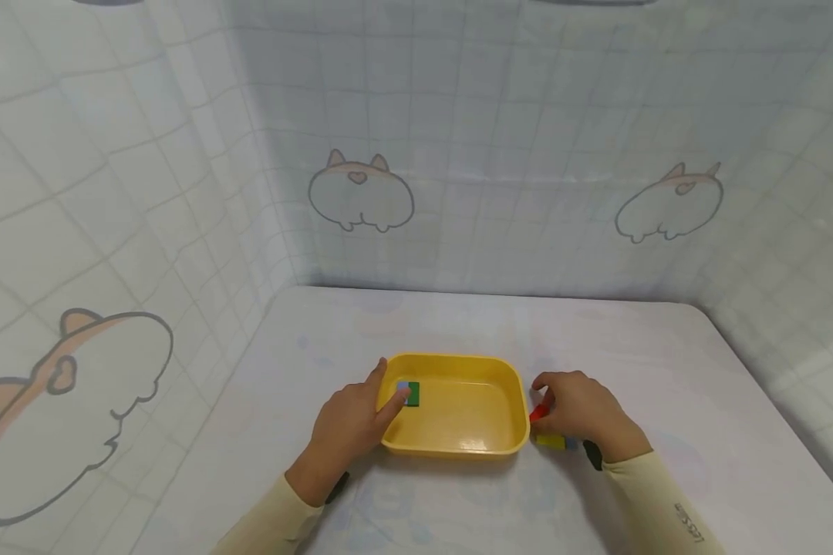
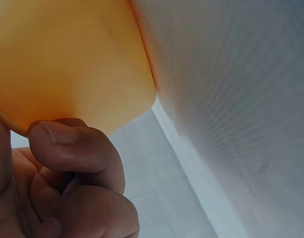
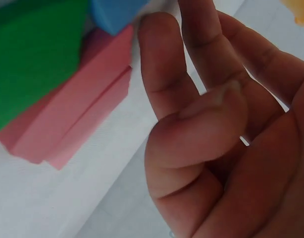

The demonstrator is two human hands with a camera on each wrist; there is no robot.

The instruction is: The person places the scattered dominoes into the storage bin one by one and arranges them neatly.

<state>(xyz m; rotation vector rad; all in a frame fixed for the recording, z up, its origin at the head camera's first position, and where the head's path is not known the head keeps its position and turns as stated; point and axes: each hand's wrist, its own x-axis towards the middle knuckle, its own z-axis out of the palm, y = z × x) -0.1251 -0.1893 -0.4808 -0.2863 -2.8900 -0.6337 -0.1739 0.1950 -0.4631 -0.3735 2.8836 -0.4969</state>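
Note:
My left hand grips the left rim of a yellow tray, its thumb over the inside and its fingers outside. The left wrist view shows curled fingers against the tray wall. Inside the tray, near the thumb, lie a green block and a light blue block. Just right of the tray, my right hand reaches down with loosely bent fingers around a red block. In the right wrist view, nothing shows between thumb and fingers; green, pink-red and blue blocks lie beside them.
A yellow block and a blue block lie under the right hand. The pale table is bordered by a white gridded curtain at the back and both sides.

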